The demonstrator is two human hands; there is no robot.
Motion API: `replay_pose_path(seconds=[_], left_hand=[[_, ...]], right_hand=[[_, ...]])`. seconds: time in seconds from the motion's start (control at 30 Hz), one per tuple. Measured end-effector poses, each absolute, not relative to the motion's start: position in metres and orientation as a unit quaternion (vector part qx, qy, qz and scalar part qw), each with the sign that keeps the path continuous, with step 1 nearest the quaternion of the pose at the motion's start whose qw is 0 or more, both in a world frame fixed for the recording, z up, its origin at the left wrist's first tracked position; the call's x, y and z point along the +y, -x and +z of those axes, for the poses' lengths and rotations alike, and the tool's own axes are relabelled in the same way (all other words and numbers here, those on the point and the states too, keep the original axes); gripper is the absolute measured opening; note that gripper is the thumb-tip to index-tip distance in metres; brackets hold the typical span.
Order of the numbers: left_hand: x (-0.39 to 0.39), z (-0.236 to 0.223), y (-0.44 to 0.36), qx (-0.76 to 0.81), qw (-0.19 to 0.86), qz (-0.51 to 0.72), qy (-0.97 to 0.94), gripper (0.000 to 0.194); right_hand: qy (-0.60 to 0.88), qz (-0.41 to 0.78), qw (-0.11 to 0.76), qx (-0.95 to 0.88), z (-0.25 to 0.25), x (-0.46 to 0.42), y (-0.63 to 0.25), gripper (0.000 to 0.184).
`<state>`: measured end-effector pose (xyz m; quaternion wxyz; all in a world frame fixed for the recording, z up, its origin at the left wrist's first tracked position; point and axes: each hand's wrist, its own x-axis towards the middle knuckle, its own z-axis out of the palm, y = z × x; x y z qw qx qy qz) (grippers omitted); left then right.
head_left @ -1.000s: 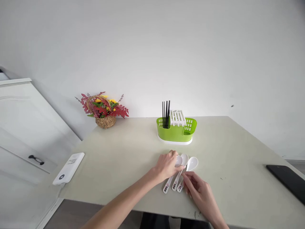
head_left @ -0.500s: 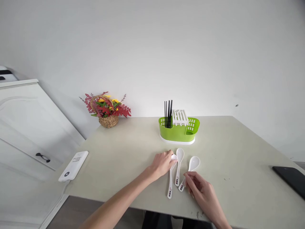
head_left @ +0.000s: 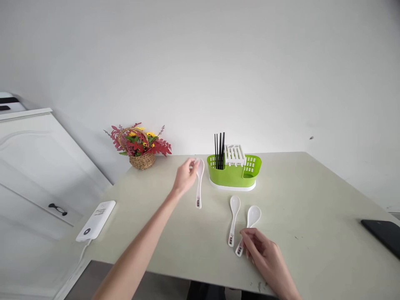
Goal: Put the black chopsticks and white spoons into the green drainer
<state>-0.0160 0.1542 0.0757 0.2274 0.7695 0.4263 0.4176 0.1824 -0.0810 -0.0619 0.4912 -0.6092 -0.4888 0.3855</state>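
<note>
My left hand (head_left: 186,175) is closed on a white spoon (head_left: 199,187), pinching it by the bowl. That spoon hangs left of the green cutlery holder (head_left: 231,177), handle pointing down with a dark printed label at its tip. A second white spoon (head_left: 233,221) lies on the table, bowl toward the holder. Beside it lies a third white spoon (head_left: 253,216), tilted to the right. My right hand (head_left: 264,254) has its fingers curled closed at this spoon's handle, covering part of it. Black chopsticks (head_left: 219,150) stand in the holder's left compartment.
A white slotted rack (head_left: 235,154) sits on the holder's middle. Near the wall at the left stands a wicker basket (head_left: 142,161) of flowers. A white power bank (head_left: 95,221) with a cable lies at the table's left edge, and a black phone (head_left: 381,233) at the right.
My left hand has lifted the leftmost spoon off the table and carried it away and to the left, beside the holder. My right hand has stayed at the right spoon's handle.
</note>
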Motion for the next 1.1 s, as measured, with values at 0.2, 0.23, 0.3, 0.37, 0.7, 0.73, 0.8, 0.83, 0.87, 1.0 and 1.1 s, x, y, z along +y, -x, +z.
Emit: replay_pose_path(seconds=[0.2, 0.23, 0.3, 0.37, 0.7, 0.73, 0.8, 0.83, 0.87, 1.0, 1.1], left_hand=[[0.183, 0.139, 0.002, 0.39, 0.157, 0.543, -0.727, 0.016], [0.185, 0.143, -0.003, 0.379, 0.143, 0.556, -0.726, 0.014], [0.189, 0.144, -0.015, 0.359, 0.121, 0.569, -0.73, 0.011], [0.192, 0.138, -0.027, 0.347, 0.105, 0.566, -0.74, 0.009], [0.183, 0.074, -0.05, 0.339, 0.09, 0.396, -0.849, 0.01], [0.181, 0.069, -0.05, 0.34, 0.09, 0.384, -0.853, 0.011], [0.178, 0.058, -0.049, 0.343, 0.081, 0.364, -0.862, 0.011], [0.176, 0.054, -0.049, 0.344, 0.073, 0.355, -0.866, 0.01], [0.175, 0.05, -0.048, 0.344, 0.065, 0.346, -0.87, 0.01], [0.171, 0.043, -0.047, 0.33, 0.009, 0.334, -0.883, 0.007], [0.168, 0.045, -0.046, 0.317, -0.044, 0.331, -0.888, 0.007]], right_hand=[[0.612, 0.391, 0.484, -0.488, -0.063, -0.08, -0.182, 0.048], [0.612, 0.391, 0.485, -0.488, -0.063, -0.08, -0.182, 0.047], [0.609, 0.388, 0.49, -0.488, -0.063, -0.079, -0.182, 0.047], [0.607, 0.386, 0.495, -0.487, -0.062, -0.079, -0.181, 0.047], [0.599, 0.387, 0.501, -0.49, -0.053, -0.078, -0.179, 0.054], [0.599, 0.387, 0.501, -0.489, -0.053, -0.078, -0.179, 0.054], [0.599, 0.388, 0.501, -0.489, -0.054, -0.078, -0.179, 0.053], [0.598, 0.389, 0.502, -0.489, -0.054, -0.078, -0.179, 0.052], [0.597, 0.389, 0.503, -0.489, -0.054, -0.078, -0.179, 0.052], [0.596, 0.391, 0.503, -0.488, -0.055, -0.079, -0.18, 0.05], [0.596, 0.391, 0.501, -0.491, -0.055, -0.079, -0.18, 0.05]])
